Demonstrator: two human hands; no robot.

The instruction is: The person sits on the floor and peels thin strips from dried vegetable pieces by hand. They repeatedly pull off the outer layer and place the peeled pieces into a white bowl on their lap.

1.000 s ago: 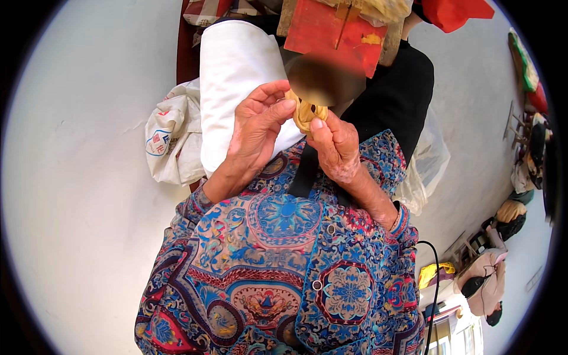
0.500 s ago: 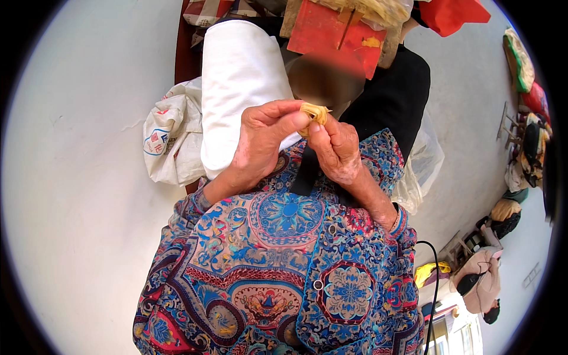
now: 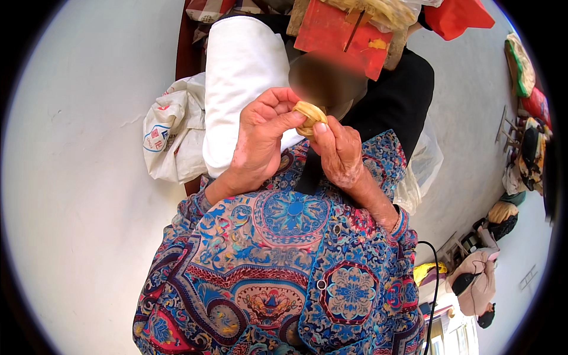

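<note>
Above my lap I hold a small ring of pale yellow, straw-like strips (image 3: 310,118) between both hands. My left hand (image 3: 264,131) pinches its left side between thumb and fingers. On the right side, the thumb and bent forefinger of my right hand (image 3: 341,151) press against the ring. Its hollow faces partly upward, and the fingertips hide some of its edge. A white cloth (image 3: 244,89) covers my left leg, just beyond the left hand.
A red wooden board (image 3: 340,36) with pale yellow material (image 3: 378,13) on it stands ahead. A white woven sack (image 3: 174,133) lies at the left, a clear plastic bag (image 3: 425,163) at the right. Bags and people sit along the far right.
The ring has turned between my fingers, so its rounded band shows more plainly. Both hands keep hold of it and have shifted only slightly.
</note>
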